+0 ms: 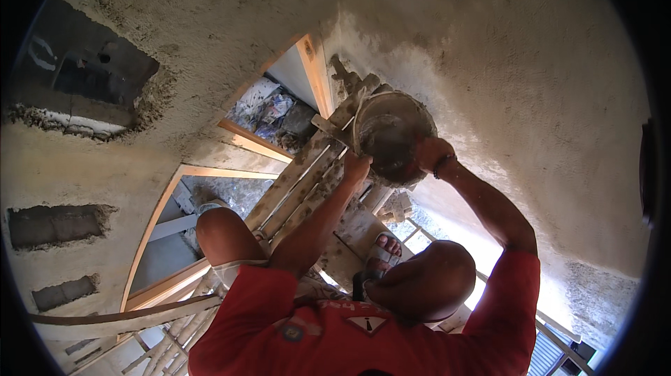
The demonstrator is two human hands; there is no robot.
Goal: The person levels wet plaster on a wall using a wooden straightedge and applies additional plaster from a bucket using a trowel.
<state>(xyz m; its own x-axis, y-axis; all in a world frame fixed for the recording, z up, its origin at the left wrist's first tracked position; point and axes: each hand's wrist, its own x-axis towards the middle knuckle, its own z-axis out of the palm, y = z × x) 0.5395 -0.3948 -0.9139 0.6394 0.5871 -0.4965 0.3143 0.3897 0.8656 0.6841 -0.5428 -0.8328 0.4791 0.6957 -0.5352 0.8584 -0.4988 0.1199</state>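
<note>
A mortar-stained round bucket (388, 124) sits on rough, dirty planks (293, 187) in front of me, its dark inside partly shadowed. My left hand (356, 166) grips its near left edge. My right hand (432, 154), with a dark band at the wrist, is at the right rim with fingers curled into the bucket; what they hold is unclear. My bent knees and sandalled feet (384, 254) are on the planks below my red sleeves.
Plastered walls (531, 82) surround the platform, with several rough recesses (56, 226) on the left. Timber-framed openings (311, 68) show rubble and debris (272, 110) beyond. Poles and bamboo scaffolding (168, 334) lie at lower left, and bright gaps open at lower right.
</note>
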